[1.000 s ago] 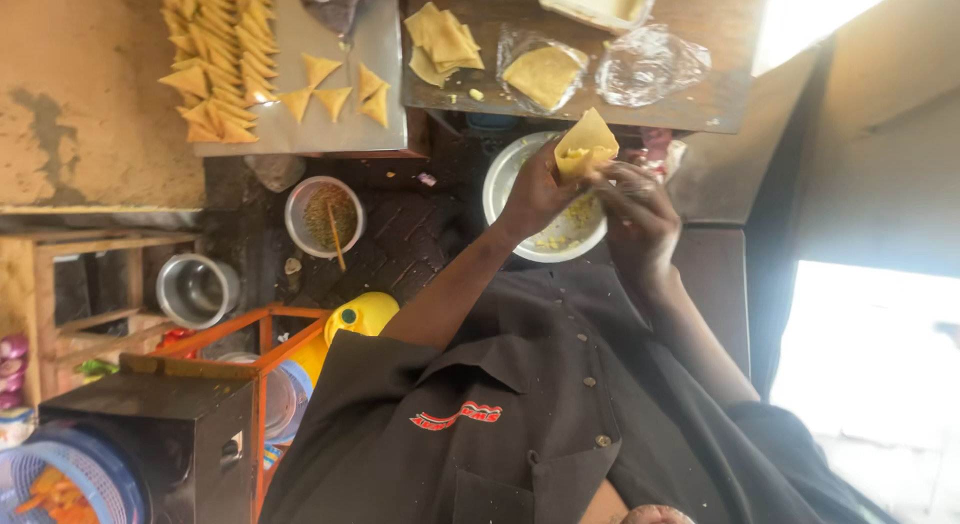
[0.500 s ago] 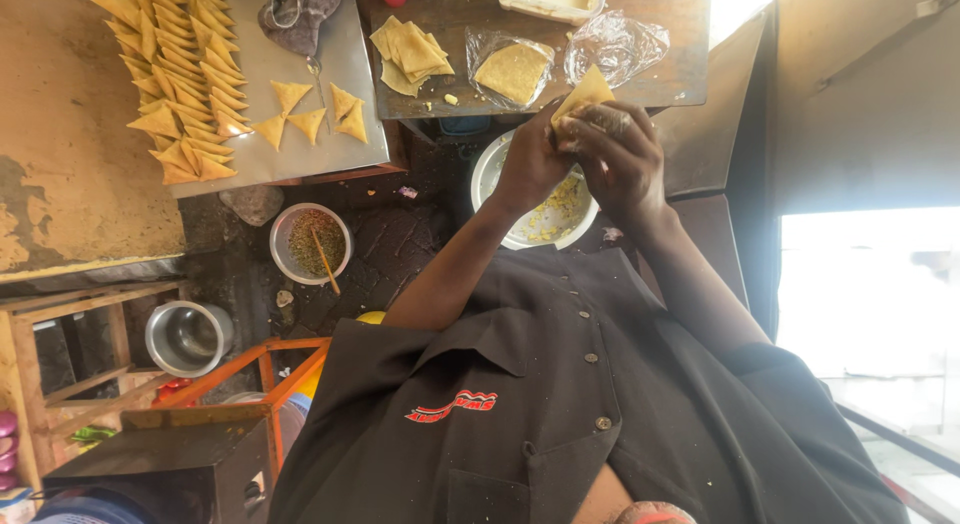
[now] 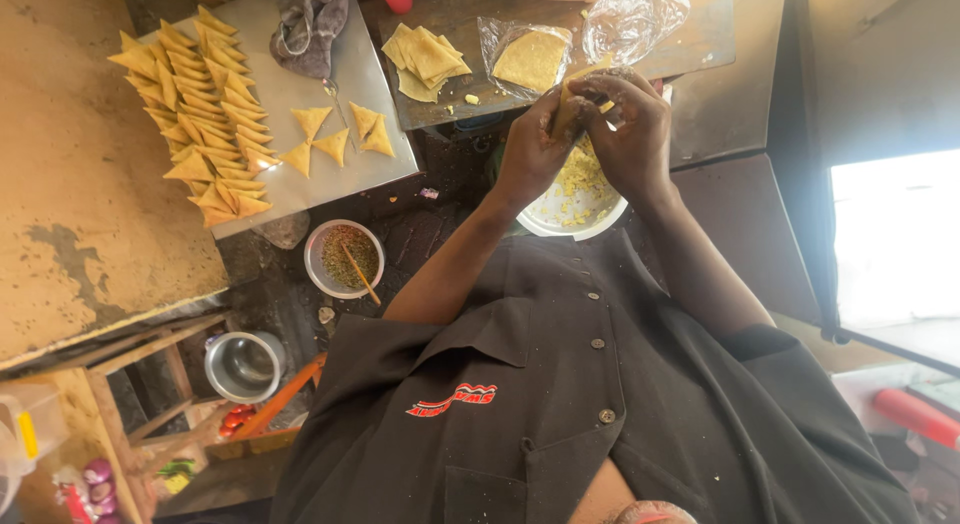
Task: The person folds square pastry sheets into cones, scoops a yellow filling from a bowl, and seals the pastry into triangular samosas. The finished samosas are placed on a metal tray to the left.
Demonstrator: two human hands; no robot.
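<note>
A thin samosa pastry cone (image 3: pixel 572 102) is held above the white filling bowl (image 3: pixel 548 220), right of the tray of folded samosas (image 3: pixel 205 114). It is pinched by the fingertips of the left hand (image 3: pixel 530 149) and right hand (image 3: pixel 632 132). The sheet is judged light, soft and easily torn, best gripped gently along its folded edges

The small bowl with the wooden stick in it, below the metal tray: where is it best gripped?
Grip the small bowl by its rim from above, probably on the side away from the wooden stick, which leans over the near-right edge. The bowl stands open and upright, apart from both hands.
</note>
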